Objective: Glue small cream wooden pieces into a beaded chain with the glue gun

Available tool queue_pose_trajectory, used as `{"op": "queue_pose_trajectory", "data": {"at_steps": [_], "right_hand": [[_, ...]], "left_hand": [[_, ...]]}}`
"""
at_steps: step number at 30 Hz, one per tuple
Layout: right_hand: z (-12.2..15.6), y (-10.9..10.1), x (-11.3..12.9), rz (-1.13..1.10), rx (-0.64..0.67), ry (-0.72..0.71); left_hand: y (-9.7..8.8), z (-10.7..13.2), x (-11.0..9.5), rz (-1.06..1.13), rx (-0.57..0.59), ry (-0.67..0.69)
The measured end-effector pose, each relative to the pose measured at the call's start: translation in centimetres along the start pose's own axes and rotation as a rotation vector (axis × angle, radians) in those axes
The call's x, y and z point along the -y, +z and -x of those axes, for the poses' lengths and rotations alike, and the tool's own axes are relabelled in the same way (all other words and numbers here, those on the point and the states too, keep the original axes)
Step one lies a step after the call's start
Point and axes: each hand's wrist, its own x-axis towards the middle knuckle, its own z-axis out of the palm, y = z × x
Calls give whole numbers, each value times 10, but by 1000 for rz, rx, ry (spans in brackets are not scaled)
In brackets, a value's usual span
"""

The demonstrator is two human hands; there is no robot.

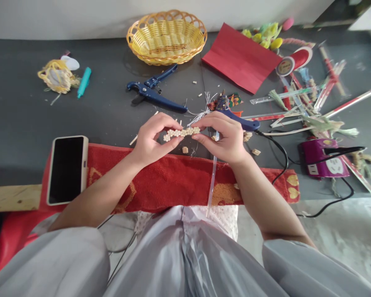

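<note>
Left fingers [173, 143] and right fingers [205, 141] pinch a knobbly cream strip [185, 133] lying crosswise between them.

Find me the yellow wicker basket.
In the head view, the basket stands at the back of the table, slightly left of centre, beyond the blue cutter and left of the red paper.

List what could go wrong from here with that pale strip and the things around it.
1. The pale strip is pinched between the left hand and right hand; uneven pulling might bend or break it.
2. The blue corded tool lies right by the right hand, which could knock it.
3. The phone sits near the front edge of the table, close to the left forearm; a nudge might tip it off.
</note>
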Motion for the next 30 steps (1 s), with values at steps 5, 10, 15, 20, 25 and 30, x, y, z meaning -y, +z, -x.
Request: {"op": "queue_pose_trajectory", "data": {"at_steps": [5,10,15,20,25,30], "right_hand": [[1,2,-2,-31,25,27],[1,3,-4,-38,74,66],[2,4,-6,-70,108,64],[2,6,-7,-59,112,85],[2,8,-8,-31,61,92],[3,12,-10,-77,45,114]], "left_hand": [[-1,-1,3,-26,43,-19],[-2,-2,5,-17,78,-4],[-2,-1,6,-32,97,8],[-2,-1,6,-98,81,-14],[-1,-1,6,-112,57,-30],[0,-2,5,-116,9,8]]}}
